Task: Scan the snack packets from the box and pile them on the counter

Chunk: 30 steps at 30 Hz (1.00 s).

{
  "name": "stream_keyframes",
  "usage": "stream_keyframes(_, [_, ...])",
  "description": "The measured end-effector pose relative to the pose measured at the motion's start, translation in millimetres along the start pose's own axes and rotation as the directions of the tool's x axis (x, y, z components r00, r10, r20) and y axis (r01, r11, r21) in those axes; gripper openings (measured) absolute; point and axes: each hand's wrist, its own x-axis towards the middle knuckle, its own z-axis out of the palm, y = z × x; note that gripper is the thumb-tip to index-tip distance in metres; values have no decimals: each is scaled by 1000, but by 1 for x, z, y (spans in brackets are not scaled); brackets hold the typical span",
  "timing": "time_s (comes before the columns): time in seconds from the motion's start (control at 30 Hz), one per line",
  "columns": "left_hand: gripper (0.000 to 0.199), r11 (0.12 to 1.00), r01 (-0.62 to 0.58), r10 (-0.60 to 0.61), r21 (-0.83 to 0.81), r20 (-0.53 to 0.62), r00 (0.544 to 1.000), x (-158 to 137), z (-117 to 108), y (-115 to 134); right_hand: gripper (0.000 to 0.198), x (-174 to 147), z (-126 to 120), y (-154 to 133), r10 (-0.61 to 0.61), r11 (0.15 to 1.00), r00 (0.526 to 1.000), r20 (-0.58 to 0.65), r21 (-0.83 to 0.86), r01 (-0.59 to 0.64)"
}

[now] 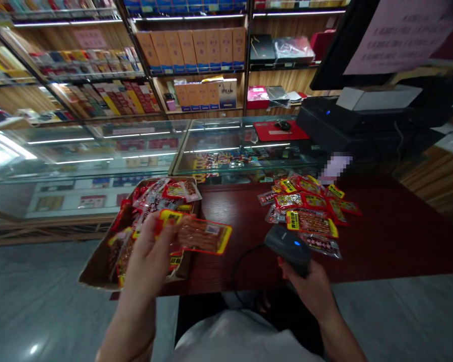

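Note:
My left hand pinches one end of a flat snack packet with red and yellow edges and a brown strip-like filling. The packet hangs above the table, with a small pale label facing up. Beneath that hand stands an open cardboard box full of similar packets. In my right hand is a dark barcode scanner with a blue light on top, its head tilted toward the left. Just beyond the scanner lies a loose pile of snack packets.
A dark red wooden table carries the box and pile. Behind it is a glass display counter with a red mouse mat. A monitor and black machine stand at right. The scanner's cable runs across the table's front.

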Motion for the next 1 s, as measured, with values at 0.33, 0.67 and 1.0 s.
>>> stream_keyframes(0.33, [53,740,541,-363,-400,440,822,-21,79,-58,29,2,-4,3,-90,992,993,71,-78,96])
stream_keyframes(0.67, [44,710,539,-333,-453,459,824,-19,85,-87,30,9,2,9,-99,982,993,60,-157,107])
stream_keyframes(1.0, [37,639,593,-388,-489,460,798,-24,87,-97,37,8,8,11,-60,986,997,55,-151,68])
